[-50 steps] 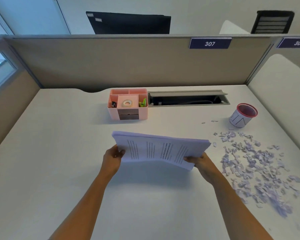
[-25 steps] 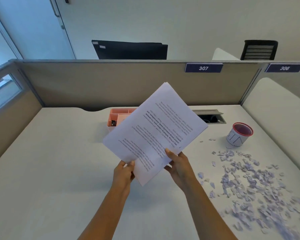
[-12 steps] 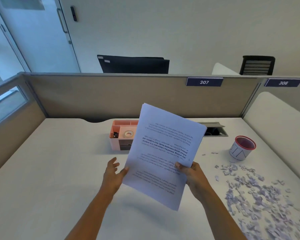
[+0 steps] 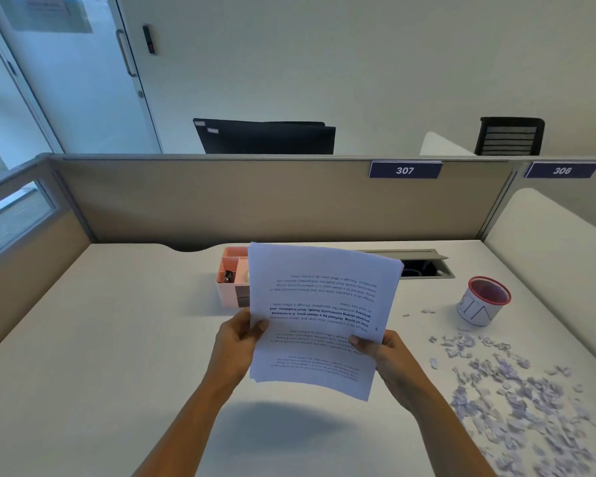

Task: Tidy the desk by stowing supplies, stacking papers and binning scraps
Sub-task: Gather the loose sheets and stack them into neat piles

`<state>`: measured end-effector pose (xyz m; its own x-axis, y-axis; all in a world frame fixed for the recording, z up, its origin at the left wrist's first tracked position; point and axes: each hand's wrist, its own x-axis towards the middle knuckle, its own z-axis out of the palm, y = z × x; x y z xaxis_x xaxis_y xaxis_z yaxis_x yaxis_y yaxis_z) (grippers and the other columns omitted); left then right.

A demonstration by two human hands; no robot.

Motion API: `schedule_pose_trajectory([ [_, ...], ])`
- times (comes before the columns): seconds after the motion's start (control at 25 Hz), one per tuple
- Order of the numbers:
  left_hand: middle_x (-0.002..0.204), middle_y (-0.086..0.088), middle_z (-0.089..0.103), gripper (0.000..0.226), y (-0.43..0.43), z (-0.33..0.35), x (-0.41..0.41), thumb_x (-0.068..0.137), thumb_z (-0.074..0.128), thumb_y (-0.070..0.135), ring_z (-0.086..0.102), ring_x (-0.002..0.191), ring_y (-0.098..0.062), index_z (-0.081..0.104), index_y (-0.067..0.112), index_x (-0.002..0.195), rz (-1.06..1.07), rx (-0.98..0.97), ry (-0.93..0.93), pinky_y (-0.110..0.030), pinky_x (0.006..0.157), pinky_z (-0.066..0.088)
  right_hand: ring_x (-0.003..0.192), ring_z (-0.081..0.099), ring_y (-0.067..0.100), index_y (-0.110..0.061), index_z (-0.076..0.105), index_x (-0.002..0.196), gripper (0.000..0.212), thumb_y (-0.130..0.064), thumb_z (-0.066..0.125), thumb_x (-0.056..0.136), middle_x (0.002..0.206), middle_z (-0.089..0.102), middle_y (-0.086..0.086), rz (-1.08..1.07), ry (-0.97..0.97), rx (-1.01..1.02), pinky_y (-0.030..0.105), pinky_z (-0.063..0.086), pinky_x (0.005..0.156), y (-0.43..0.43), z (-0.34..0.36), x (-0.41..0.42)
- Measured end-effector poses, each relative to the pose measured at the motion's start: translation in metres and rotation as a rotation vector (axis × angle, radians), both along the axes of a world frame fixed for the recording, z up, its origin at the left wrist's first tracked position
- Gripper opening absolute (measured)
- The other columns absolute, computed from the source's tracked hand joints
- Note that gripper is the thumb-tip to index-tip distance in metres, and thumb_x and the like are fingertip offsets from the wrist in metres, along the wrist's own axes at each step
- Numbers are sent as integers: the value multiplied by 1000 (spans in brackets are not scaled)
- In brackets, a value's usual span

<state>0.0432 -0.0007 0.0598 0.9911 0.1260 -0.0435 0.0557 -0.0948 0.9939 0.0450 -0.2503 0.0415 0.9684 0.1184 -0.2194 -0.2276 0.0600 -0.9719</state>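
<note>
The white surface carries a pink organizer at centre, a red-rimmed cup right, and paper scraps lower right.

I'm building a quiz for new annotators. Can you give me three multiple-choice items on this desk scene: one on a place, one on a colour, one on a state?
1. Where do the scraps lie?
A. on the desk, right of the papers
B. on the desk, left of the papers
C. in the pink organizer

2. What colour is the rim of the cup?
A. blue
B. red
C. green

3. How are the papers?
A. flat on the desk
B. held up off the desk
C. rolled into a tube

Key:
1. A, the scraps are spread over the desk's right side, in front of the cup.
2. B, a red band rings the cup's mouth.
3. B, the left hand and right hand grip the side edges, and a shadow falls on the desk below.
</note>
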Motion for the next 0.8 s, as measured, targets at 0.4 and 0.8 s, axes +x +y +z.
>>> schedule_pose_trajectory([
  [0.4,103,9,72,31,0,-39,-18,99,46,4,70,92,-12,68,24,108,-38,149,104,-11,69,54,98,69,26,-19,73,103,25,-11,68,80,108,73,6,28,48,-7,42,56,88,-1,-31,-18],
  [0.8,92,6,74,31,8,-33,-10,96,53,8,69,89,-20,67,34,88,156,118,171,-38,83,55,98,70,26,-18,71,113,30,-24,70,84,108,74,3,97,28,-69,43,56,87,-10,-9,-4],
])
